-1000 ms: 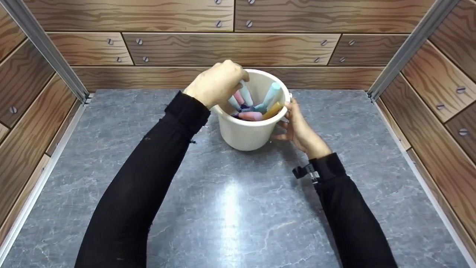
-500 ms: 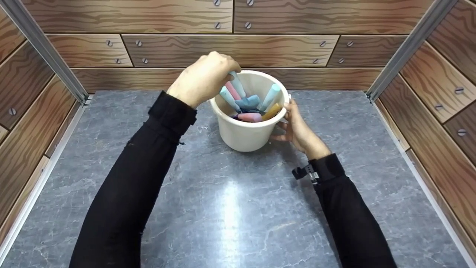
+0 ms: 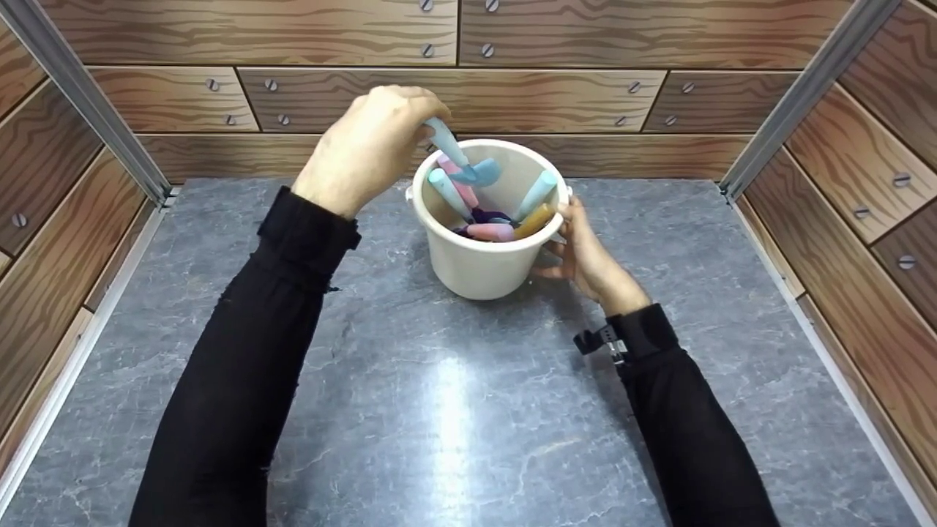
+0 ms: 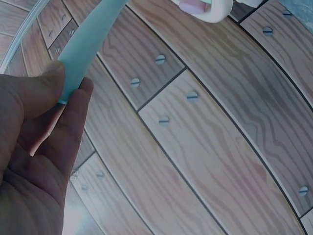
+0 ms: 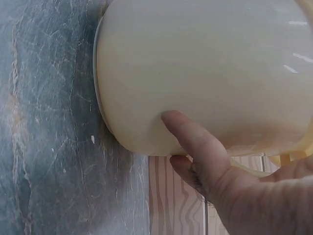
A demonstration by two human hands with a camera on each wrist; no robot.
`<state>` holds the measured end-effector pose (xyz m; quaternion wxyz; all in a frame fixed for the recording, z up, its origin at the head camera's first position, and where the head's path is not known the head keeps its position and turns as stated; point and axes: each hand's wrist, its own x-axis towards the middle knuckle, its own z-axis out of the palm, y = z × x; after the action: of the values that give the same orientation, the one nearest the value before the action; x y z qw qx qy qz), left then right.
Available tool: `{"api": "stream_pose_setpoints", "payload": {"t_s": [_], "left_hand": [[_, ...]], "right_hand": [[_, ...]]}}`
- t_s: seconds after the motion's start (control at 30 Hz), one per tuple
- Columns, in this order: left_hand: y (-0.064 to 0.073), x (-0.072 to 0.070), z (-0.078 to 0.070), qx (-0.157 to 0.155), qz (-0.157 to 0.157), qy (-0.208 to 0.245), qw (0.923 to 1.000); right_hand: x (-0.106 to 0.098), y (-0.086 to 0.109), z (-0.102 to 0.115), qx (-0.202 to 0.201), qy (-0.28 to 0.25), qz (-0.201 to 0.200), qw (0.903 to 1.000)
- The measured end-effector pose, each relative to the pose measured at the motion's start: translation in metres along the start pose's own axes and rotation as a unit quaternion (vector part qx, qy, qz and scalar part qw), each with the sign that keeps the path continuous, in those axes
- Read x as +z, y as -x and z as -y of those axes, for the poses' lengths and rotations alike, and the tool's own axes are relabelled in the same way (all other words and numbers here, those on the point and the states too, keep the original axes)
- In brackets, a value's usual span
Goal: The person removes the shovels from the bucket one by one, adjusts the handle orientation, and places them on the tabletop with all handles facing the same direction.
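My left hand (image 3: 373,139) pinches the handle end of a small light-blue shovel (image 3: 445,143) between thumb and fingers. Its curved blue blade hangs down inside the mouth of a cream bucket (image 3: 479,271). In the left wrist view the light-blue handle (image 4: 90,46) slants up from the fingertips, and its blade is out of sight. My right hand (image 3: 589,252) holds the bucket's right side, with fingers at the rim and on the wall. The right wrist view shows a fingertip (image 5: 176,120) against the bucket wall (image 5: 195,73).
Other pastel handles stand in the bucket: a pink one (image 3: 490,232), a mustard one (image 3: 536,219) and a light-blue one (image 3: 540,192). Their lower ends are partly hidden. The bucket stands on a grey marbled surface (image 3: 366,410), before a wood-patterned back wall (image 3: 556,95).
My left hand has moved up and to the left, raising the light-blue shovel so its blade shows above the other handles. The right hand and bucket stay in place.
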<state>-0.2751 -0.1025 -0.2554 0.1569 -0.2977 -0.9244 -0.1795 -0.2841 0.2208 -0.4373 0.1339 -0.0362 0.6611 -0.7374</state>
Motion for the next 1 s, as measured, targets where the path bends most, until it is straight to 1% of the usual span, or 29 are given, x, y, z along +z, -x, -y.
{"api": "stream_pose_setpoints", "payload": {"t_s": [0.27,0.4,0.5,0.67,0.8,1.0], "left_hand": [[0.011,-0.006,0.006,0.000,-0.052,0.005,0.9986],[0.015,-0.008,0.011,0.008,-0.082,-0.001,0.9966],[0.017,-0.006,0.015,0.020,-0.110,-0.012,0.9937],[0.020,0.003,0.024,0.033,-0.151,-0.034,0.9873],[0.023,0.009,0.032,0.038,-0.162,-0.060,0.9842],[0.029,0.017,0.044,0.041,-0.159,-0.091,0.9822]], "right_hand": [[-0.001,0.001,0.000,0.001,0.005,-0.001,1.0000],[0.000,0.000,-0.001,0.001,0.001,-0.001,1.0000],[0.000,0.001,0.000,0.000,0.001,-0.001,1.0000],[0.000,0.001,-0.001,0.000,0.003,0.000,1.0000],[0.000,0.001,-0.001,0.002,0.002,-0.001,1.0000],[0.000,0.000,-0.001,0.001,0.006,-0.003,1.0000]]}}
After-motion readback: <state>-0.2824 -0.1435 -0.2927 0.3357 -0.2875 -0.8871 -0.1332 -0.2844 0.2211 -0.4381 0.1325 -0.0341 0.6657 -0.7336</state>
